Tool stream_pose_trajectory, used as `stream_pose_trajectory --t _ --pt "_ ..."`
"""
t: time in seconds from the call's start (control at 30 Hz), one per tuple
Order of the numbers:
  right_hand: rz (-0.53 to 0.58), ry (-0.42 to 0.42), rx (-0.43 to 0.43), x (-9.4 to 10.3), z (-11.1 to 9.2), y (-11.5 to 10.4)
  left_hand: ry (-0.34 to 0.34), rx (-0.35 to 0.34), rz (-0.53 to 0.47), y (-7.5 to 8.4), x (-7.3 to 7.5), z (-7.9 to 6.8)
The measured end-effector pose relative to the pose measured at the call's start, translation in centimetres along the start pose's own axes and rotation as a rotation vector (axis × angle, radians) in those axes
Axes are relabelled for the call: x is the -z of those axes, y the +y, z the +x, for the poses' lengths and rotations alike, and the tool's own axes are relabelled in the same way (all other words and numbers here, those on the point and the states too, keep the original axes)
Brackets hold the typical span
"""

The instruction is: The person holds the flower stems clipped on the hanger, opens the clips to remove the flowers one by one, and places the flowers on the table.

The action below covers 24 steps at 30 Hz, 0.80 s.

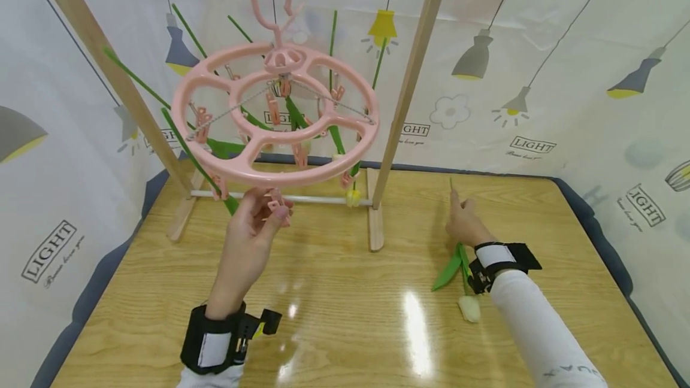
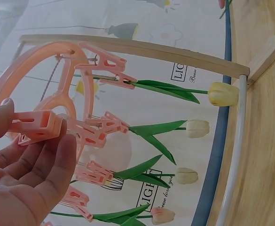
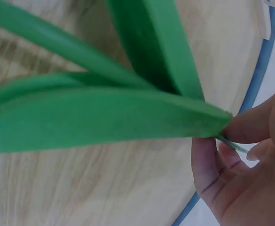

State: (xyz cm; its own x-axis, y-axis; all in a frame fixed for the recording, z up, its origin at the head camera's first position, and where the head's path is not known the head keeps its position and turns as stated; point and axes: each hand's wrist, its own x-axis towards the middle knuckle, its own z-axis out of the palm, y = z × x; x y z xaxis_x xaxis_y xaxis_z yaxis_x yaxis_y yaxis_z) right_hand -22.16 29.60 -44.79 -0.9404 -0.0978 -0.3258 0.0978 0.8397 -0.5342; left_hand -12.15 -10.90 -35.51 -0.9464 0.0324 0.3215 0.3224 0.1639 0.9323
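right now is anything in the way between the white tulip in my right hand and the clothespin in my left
Nothing visible blocks the white tulip from the pink clothespin, though the rack's right wooden foot and the yellow tulip hanging left of it lie close to the direct line.

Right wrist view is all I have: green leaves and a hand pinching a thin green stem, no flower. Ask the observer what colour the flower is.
Observer: In the head view, the stem in the right hand belongs to an artificial tulip with a white bloom.

Operator: Thanks. My picture doesn't show the left hand. What is it doing?

Observer: The left hand pinches a pink clothespin between thumb and fingers.

Operator: Are any tulips hanging up?

Observer: Yes, several; one is a yellow tulip, hanging bloom-down beneath the pink round hanger.
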Motion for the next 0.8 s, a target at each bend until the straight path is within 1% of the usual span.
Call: stream_pose_trajectory --t 0.13,0.23,0.33,0.5,0.8 --pt "-0.112 0.036 0.007 -0.6 0.0 0.1 -0.003 0.003 0.002 0.0 0.0 0.0" --pt "-0.155 0.059 0.026 -0.9 -0.1 0.4 -0.002 0.007 0.003 0.1 0.1 0.0" --pt "-0.144 0.046 0.03 -0.9 -0.3 0.4 0.001 0.007 0.0 0.2 0.2 -0.1" --pt "-0.088 0.0 -0.012 -1.0 -0.5 0.4 0.007 0.002 -0.005 0.3 0.3 -0.2" --pt "-0.107 -0.002 -0.002 -1.7 0.0 1.2 0.0 0.015 -0.017 0.3 0.2 -0.2"
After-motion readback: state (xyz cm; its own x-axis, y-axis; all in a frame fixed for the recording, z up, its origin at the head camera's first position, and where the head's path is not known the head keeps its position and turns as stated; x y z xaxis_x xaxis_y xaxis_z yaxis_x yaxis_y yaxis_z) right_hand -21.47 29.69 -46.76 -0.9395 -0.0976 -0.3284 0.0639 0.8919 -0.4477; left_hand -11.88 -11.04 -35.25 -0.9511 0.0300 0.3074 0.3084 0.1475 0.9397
